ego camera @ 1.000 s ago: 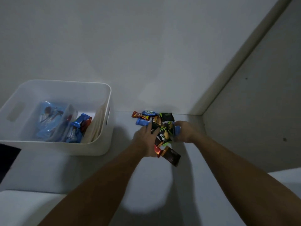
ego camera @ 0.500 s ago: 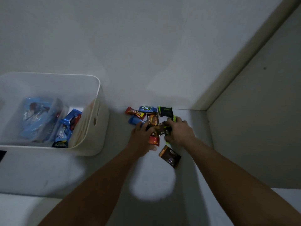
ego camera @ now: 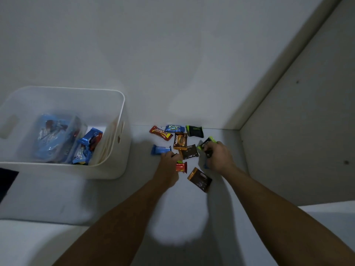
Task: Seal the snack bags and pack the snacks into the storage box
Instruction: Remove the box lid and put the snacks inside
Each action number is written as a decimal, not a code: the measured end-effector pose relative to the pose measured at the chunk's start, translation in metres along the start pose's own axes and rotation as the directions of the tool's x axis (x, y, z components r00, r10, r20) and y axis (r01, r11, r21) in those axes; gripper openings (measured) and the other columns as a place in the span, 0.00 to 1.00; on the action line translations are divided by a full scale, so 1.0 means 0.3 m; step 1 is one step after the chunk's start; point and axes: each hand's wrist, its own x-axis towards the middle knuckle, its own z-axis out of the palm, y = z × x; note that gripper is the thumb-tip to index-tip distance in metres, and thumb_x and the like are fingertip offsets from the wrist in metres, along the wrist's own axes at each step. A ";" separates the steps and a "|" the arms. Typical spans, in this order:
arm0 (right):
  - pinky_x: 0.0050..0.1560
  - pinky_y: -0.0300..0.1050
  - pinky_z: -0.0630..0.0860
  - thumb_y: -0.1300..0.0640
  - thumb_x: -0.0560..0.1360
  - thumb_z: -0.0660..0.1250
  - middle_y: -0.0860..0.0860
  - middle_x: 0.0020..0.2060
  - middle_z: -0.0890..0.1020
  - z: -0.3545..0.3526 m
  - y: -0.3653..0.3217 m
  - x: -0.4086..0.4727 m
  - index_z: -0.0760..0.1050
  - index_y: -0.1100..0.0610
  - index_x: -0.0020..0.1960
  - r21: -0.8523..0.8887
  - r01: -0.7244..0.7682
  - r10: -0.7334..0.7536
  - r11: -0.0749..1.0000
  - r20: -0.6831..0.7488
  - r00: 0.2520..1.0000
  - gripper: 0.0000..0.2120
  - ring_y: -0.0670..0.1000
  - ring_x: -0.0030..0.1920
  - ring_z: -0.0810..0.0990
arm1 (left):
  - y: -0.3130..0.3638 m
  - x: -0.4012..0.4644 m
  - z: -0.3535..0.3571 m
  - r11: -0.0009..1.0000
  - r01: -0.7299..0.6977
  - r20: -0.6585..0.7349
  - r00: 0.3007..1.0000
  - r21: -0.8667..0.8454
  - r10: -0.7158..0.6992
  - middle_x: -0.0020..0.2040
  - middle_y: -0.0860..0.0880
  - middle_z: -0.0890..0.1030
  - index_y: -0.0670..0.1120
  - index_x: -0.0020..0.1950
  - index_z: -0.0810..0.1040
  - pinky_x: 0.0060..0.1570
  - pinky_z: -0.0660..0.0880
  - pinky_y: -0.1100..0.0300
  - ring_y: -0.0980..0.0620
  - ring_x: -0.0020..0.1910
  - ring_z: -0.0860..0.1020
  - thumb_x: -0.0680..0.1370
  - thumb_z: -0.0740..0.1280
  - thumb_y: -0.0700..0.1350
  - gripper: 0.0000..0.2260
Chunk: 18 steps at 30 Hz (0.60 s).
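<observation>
Several small snack packets lie on the white surface near the wall: a red bar (ego camera: 161,133), a blue packet (ego camera: 174,128), a black and green one (ego camera: 195,131), an orange packet (ego camera: 180,141), a blue bar (ego camera: 160,149), a dark brown packet (ego camera: 190,151) and a brown one (ego camera: 200,179). My left hand (ego camera: 169,166) rests curled over a small red packet (ego camera: 181,167) and a green-edged wrapper. My right hand (ego camera: 219,157) is closed on black and green packets (ego camera: 206,143). The white storage box (ego camera: 117,150) stands at the left with sealed blue snack bags (ego camera: 55,139) inside.
A grey wall rises right behind the snacks. A beige vertical panel (ego camera: 299,131) closes off the right side, forming a corner. A lower white surface (ego camera: 28,242) lies at the front left, and a dark object (ego camera: 7,181) shows at the left edge.
My hands have drawn apart from the middle of the pile. The right hand moved right holding black and green packets; the left slid back toward me. The packets lie more spread out.
</observation>
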 end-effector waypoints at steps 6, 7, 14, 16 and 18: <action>0.47 0.45 0.76 0.69 0.66 0.72 0.52 0.50 0.79 -0.090 -0.067 -0.040 0.78 0.54 0.47 0.139 0.010 -0.006 0.990 -0.031 0.999 0.15 0.53 0.50 0.76 | 0.037 0.003 -0.135 0.975 -0.002 -0.108 0.994 -0.222 -0.022 0.46 0.41 0.78 0.39 0.51 0.80 0.45 0.74 0.51 0.44 0.47 0.74 0.66 0.74 0.32 0.15; 0.46 0.44 0.75 0.69 0.65 0.73 0.51 0.48 0.79 -0.117 -0.093 -0.047 0.78 0.53 0.46 0.163 0.028 -0.023 0.986 -0.035 0.999 0.15 0.52 0.50 0.76 | 0.048 0.010 -0.178 0.971 0.046 -0.087 0.994 -0.235 -0.068 0.48 0.42 0.78 0.41 0.53 0.79 0.47 0.74 0.52 0.45 0.50 0.73 0.67 0.73 0.33 0.15; 0.37 0.29 0.69 0.67 0.63 0.76 0.50 0.46 0.79 -0.315 -0.396 -0.084 0.76 0.50 0.44 0.292 0.182 -0.156 0.939 -0.111 0.982 0.18 0.49 0.46 0.77 | 0.035 0.035 -0.524 0.950 0.152 -0.111 0.976 -0.272 -0.187 0.48 0.39 0.78 0.43 0.48 0.81 0.43 0.78 0.52 0.41 0.46 0.78 0.63 0.72 0.30 0.16; 0.39 0.29 0.71 0.68 0.63 0.77 0.50 0.49 0.79 -0.342 -0.508 -0.094 0.76 0.51 0.45 0.340 0.229 -0.202 0.912 -0.116 0.973 0.18 0.49 0.48 0.76 | -0.003 0.020 -0.624 0.918 0.204 -0.118 0.959 -0.340 -0.257 0.49 0.40 0.79 0.45 0.46 0.80 0.39 0.81 0.51 0.43 0.44 0.80 0.63 0.73 0.30 0.16; 0.44 0.36 0.74 0.67 0.63 0.77 0.51 0.49 0.79 -0.346 -0.616 -0.099 0.77 0.52 0.46 0.346 0.273 -0.246 0.898 -0.119 0.962 0.18 0.50 0.49 0.77 | -0.059 -0.011 -0.719 0.890 0.245 -0.129 0.940 -0.383 -0.315 0.47 0.42 0.79 0.47 0.43 0.78 0.32 0.82 0.55 0.46 0.39 0.80 0.62 0.73 0.28 0.17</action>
